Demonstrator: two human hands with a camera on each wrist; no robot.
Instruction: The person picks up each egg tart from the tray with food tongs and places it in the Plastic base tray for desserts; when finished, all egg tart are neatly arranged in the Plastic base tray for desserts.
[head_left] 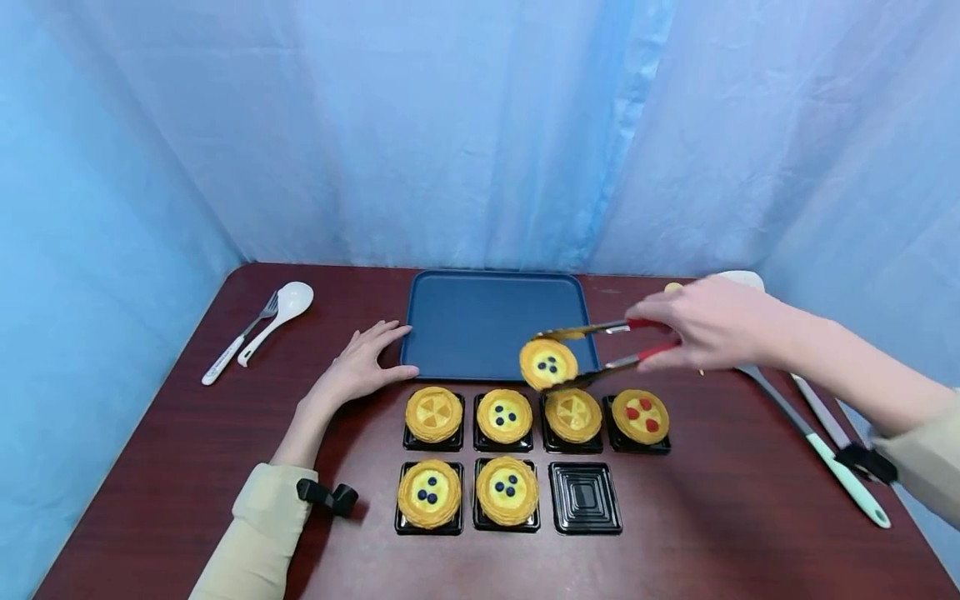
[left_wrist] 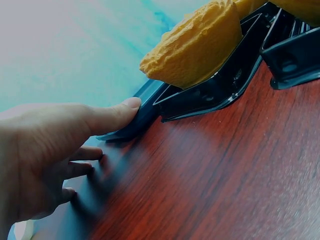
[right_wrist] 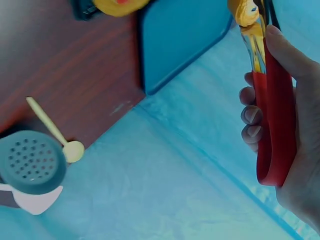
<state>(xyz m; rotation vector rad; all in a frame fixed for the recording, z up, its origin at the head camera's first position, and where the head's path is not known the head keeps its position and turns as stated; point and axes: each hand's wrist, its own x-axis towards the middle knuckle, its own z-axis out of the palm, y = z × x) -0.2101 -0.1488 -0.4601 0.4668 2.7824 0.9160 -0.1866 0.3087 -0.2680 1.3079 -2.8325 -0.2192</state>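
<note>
My right hand (head_left: 701, 325) grips red-handled tongs (head_left: 657, 353), whose arms hold a blueberry-topped egg tart (head_left: 549, 364) over the front right of the blue tray (head_left: 480, 321). In the right wrist view, fingers and thumb wrap around the red handles (right_wrist: 272, 130). My left hand (head_left: 367, 362) rests by the tray's left edge, fingers spread and thumb touching its front left corner; the left wrist view shows the thumb (left_wrist: 117, 115) on the rim. Just in front of the tray, tarts topped with fruit or pastry pieces, such as a strawberry tart (head_left: 640, 416), sit in black square holders.
Nearer the front are two more blueberry tarts (head_left: 430, 494) and a bare black holder (head_left: 586, 498). A fork (head_left: 240, 340) and white spoon (head_left: 281, 317) lie at left. At right are long-handled utensils (head_left: 847, 479), including a slotted skimmer (right_wrist: 32, 162). Blue curtains (head_left: 465, 133) surround the table.
</note>
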